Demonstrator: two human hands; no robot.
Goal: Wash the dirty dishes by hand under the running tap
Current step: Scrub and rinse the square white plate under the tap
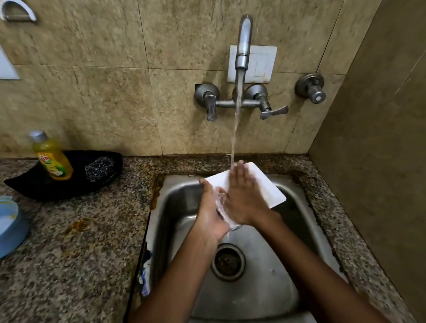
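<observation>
rinsing step: the left hand (209, 211) grips the white square plastic plate (263, 183) at its 8 o'clock edge above the steel sink (268, 286); the right hand (242, 191), fingers flat, rubs it under the tap's stream (235, 127). next probably calls for turning it over.

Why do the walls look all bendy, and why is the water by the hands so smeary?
Head view: the wide lens curves the edges, so the right wall leans. The water and splash at the left hand and right hand blur from motion. The sink glints under overhead light.
</observation>
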